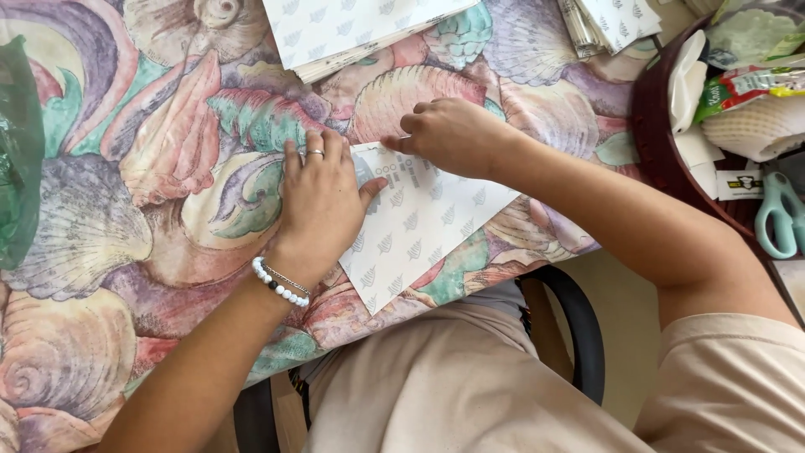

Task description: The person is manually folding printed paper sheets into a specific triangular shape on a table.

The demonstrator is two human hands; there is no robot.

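A white paper sheet [419, 226] with a faint grey leaf pattern lies at the near edge of a table covered by a seashell-print cloth [151, 168]. My left hand [319, 201], wearing a ring and a bead bracelet, lies flat on the sheet's left edge, fingers spread. My right hand [453, 134] presses its curled fingertips on the sheet's upper corner, where a folded flap shows small grey printed marks. Both hands hold the sheet down against the cloth.
A stack of similar white sheets [352, 29] lies at the table's far side, more [608, 21] at the upper right. A dark red basket [650, 126] on the right holds packets, tissue and teal scissors [780, 214]. A green plastic bag [17, 151] sits at left.
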